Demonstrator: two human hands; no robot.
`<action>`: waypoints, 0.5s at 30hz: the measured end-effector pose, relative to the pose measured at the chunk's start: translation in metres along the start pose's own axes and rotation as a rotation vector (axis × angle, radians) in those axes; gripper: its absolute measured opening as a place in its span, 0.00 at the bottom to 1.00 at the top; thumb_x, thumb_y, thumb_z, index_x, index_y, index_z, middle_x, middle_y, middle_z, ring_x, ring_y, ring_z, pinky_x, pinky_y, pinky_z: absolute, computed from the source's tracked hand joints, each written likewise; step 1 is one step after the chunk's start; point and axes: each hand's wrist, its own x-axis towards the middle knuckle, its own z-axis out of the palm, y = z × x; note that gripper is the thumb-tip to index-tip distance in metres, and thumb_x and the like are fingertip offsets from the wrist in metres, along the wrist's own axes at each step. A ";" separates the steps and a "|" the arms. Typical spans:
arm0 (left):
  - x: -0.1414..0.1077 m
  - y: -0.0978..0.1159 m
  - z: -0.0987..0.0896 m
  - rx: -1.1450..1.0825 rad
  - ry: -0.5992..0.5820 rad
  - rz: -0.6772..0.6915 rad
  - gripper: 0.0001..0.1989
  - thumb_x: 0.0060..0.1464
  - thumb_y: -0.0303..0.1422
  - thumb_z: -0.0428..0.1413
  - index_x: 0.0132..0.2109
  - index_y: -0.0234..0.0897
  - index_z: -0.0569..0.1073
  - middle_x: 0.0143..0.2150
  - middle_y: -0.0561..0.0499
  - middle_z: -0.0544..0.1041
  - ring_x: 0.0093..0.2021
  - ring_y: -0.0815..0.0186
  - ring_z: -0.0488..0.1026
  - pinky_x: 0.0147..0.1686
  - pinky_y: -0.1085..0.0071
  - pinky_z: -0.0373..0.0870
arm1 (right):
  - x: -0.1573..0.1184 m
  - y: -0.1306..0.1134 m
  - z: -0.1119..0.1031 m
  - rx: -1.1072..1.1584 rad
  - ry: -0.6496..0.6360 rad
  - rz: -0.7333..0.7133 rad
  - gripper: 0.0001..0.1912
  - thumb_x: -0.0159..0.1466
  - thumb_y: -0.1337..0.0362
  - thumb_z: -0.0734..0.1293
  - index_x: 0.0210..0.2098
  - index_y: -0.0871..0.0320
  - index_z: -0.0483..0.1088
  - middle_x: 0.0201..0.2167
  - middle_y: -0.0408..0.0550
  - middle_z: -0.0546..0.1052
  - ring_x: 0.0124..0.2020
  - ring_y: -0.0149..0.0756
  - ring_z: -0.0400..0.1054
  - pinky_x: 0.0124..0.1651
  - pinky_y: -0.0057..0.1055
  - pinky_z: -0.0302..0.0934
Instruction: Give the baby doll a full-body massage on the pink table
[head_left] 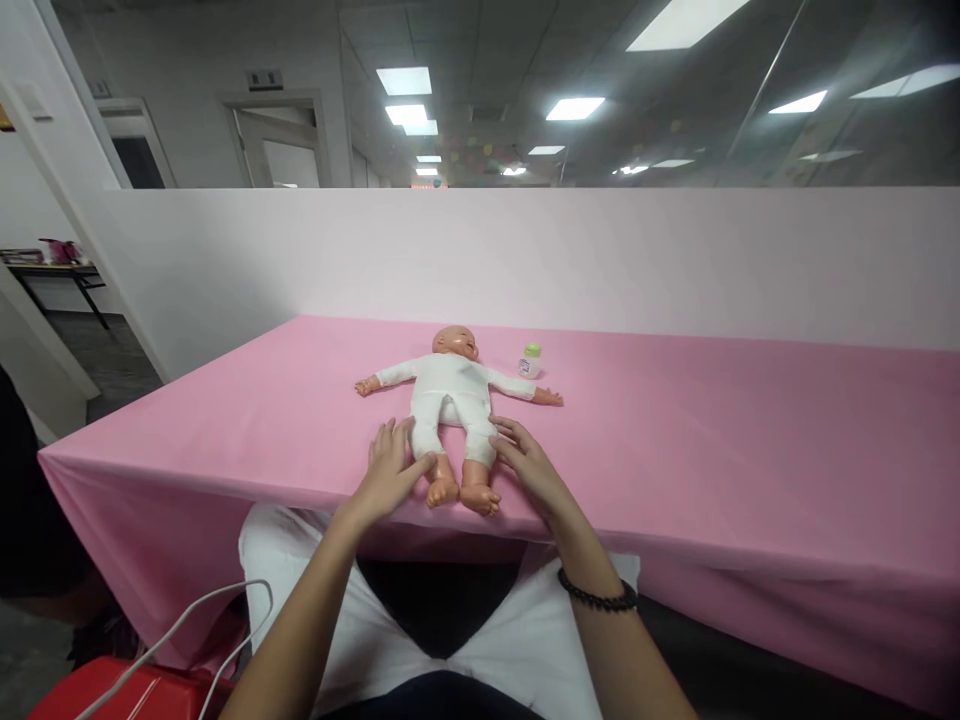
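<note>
A baby doll (pixel 453 382) with a white cloth body lies on its back on the pink-covered table, arms spread wide and bare feet toward me. My left hand (pixel 391 467) rests beside the doll's leg on the left, fingers apart, the thumb at its lower leg. On the other side, my right hand (pixel 525 458) has its fingertips at the doll's other leg, fingers stretched out. Neither hand is wrapped round the doll. Just beyond the doll's outstretched right-side arm stands a small bottle (pixel 530 361) with a green cap.
The pink tablecloth (pixel 712 450) hangs over the table's front edge, above my lap. A white partition (pixel 562 255) with glass above borders the back. At lower left are a red stool (pixel 112 692) and a white cable (pixel 180 607). A dark-clothed person's part shows at far left.
</note>
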 end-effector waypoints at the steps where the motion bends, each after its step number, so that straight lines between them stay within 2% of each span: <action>1: 0.007 0.002 -0.005 -0.021 -0.001 0.000 0.38 0.62 0.54 0.49 0.72 0.41 0.53 0.76 0.37 0.50 0.77 0.45 0.40 0.71 0.41 0.44 | 0.007 -0.006 -0.005 -0.017 0.013 0.011 0.22 0.60 0.50 0.70 0.52 0.49 0.72 0.59 0.50 0.73 0.61 0.47 0.65 0.62 0.45 0.61; 4: 0.040 0.022 -0.023 -0.027 0.038 0.052 0.39 0.61 0.55 0.50 0.72 0.41 0.53 0.76 0.37 0.49 0.77 0.46 0.38 0.71 0.43 0.41 | 0.044 -0.027 -0.014 -0.070 0.148 -0.007 0.23 0.57 0.51 0.72 0.49 0.51 0.74 0.56 0.50 0.74 0.60 0.49 0.65 0.60 0.46 0.61; 7: 0.089 0.054 -0.029 -0.006 0.051 0.117 0.40 0.60 0.53 0.52 0.71 0.41 0.53 0.76 0.36 0.47 0.77 0.45 0.36 0.71 0.42 0.38 | 0.095 -0.047 -0.012 0.028 0.266 -0.049 0.20 0.56 0.55 0.71 0.48 0.51 0.73 0.54 0.48 0.74 0.58 0.44 0.66 0.56 0.38 0.63; 9: 0.122 0.073 -0.023 -0.013 0.001 0.118 0.42 0.59 0.53 0.53 0.72 0.40 0.50 0.77 0.36 0.44 0.77 0.44 0.33 0.71 0.42 0.38 | 0.131 -0.054 -0.004 0.103 0.333 0.018 0.17 0.57 0.58 0.70 0.45 0.52 0.73 0.53 0.46 0.74 0.55 0.40 0.66 0.52 0.33 0.64; 11: 0.152 0.085 -0.011 -0.022 -0.035 0.076 0.43 0.58 0.52 0.53 0.73 0.38 0.48 0.77 0.35 0.43 0.77 0.44 0.32 0.71 0.43 0.37 | 0.162 -0.054 0.004 0.178 0.405 0.159 0.13 0.58 0.60 0.69 0.42 0.53 0.72 0.49 0.45 0.74 0.52 0.37 0.67 0.47 0.29 0.63; 15: 0.199 0.086 0.015 -0.058 -0.013 -0.006 0.43 0.55 0.51 0.55 0.71 0.38 0.51 0.76 0.35 0.48 0.77 0.45 0.37 0.71 0.47 0.43 | 0.212 -0.039 0.008 0.223 0.463 0.330 0.13 0.59 0.59 0.67 0.43 0.55 0.70 0.38 0.47 0.72 0.42 0.38 0.67 0.38 0.30 0.63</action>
